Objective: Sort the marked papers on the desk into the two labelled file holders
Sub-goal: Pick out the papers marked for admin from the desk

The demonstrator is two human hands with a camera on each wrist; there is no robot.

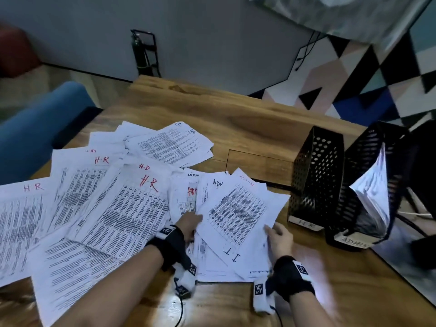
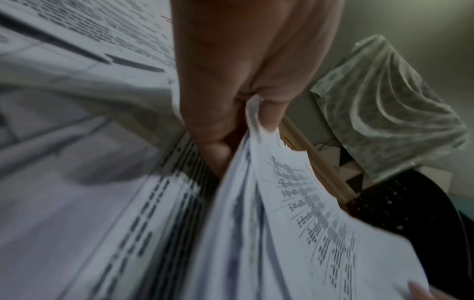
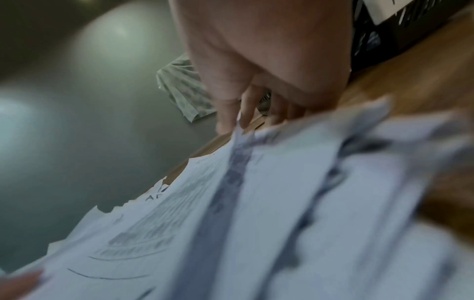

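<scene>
A fanned bundle of ADMIN-marked sheets (image 1: pixel 238 208) is lifted slightly off the wooden desk between both hands. My left hand (image 1: pixel 188 224) pinches its left edge, and the left wrist view shows the fingers (image 2: pixel 246 81) closed on the sheets (image 2: pixel 295 213). On the right edge, my right hand (image 1: pixel 277 237) holds it with thumb on top; its fingers (image 3: pixel 256 60) pinch the paper (image 3: pixel 256 203). HR-marked sheets (image 1: pixel 132 204) lie spread to the left. Two black perforated holders stand at the right: the HR one (image 1: pixel 316 175) and the ADMIN one (image 1: pixel 358 166), which has papers (image 1: pixel 375 190) leaning in it.
A sheet marked I.T (image 1: pixel 232 254) lies under the bundle near me. More printed sheets (image 1: pixel 174 142) sit further back. Bare desk (image 1: pixel 236 119) stretches behind the papers. A blue chair (image 1: pixel 42 119) stands left of the desk, whose right edge runs close behind the holders.
</scene>
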